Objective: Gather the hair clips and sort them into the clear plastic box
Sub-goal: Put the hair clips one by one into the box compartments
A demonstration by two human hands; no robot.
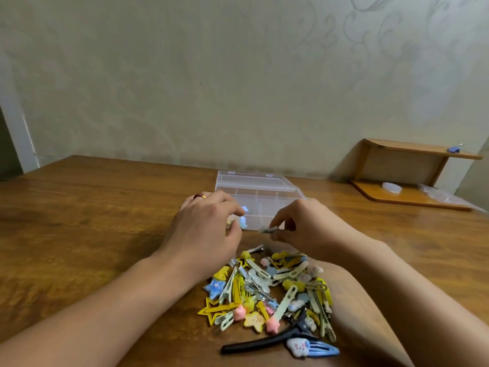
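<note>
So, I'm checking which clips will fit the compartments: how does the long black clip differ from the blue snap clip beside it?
The black clip is long, slim, plain and slightly curved; the blue snap clip is shorter, broader and flat. The black clip bears no decoration, while the blue snap clip carries a white charm at its left end. Both lie on the table at the pile's near edge, outside the clear box.

We see the hair clips (pixel 270 295) heaped in a loose pile just below both hands, between the forearms: yellow stars, pale green snap clips, pink and blue charms, and a long black clip (pixel 262 341) at the near edge beside a blue snap clip (pixel 317 349). The clear plastic box (pixel 260 197) sits open just beyond the fingertips, lid tilted back, its divided compartments showing. A small silvery clip (pixel 268 230) is pinched at the right hand's fingertips, and a pale blue clip (pixel 243 219) sits at the left hand's fingertips.
</note>
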